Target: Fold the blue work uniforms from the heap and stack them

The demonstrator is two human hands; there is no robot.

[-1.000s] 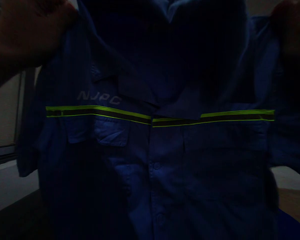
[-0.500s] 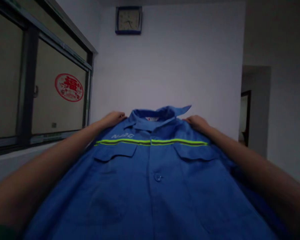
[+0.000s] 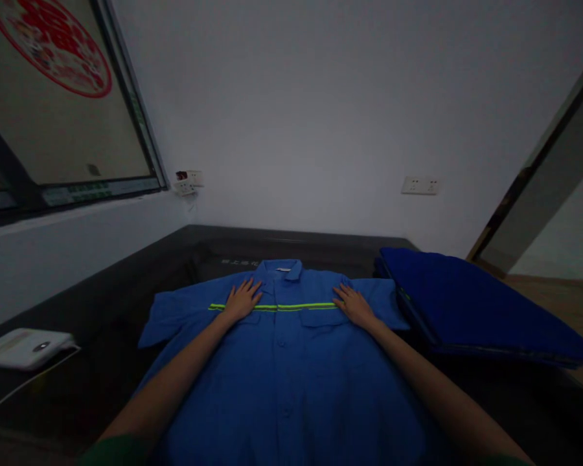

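Observation:
A blue short-sleeved work shirt lies front side up on the dark table, collar at the far end and both sleeves spread outward. A yellow-green stripe crosses its chest above the pocket flaps. My left hand rests flat with fingers spread on the left chest, over the stripe. On the other side my right hand lies flat near the right shoulder, fingers apart, at the stripe's end. Neither hand grips the cloth. The shirt's lower hem falls outside the view.
A stack of dark blue folded material sits at the table's right. To the left is a white device with a cable. Wall sockets and a window with a red sticker border the table.
The shirt has come down from being held up by its shoulders and now lies on the table. Both hands have released it and press flat on it. The view has tilted downward.

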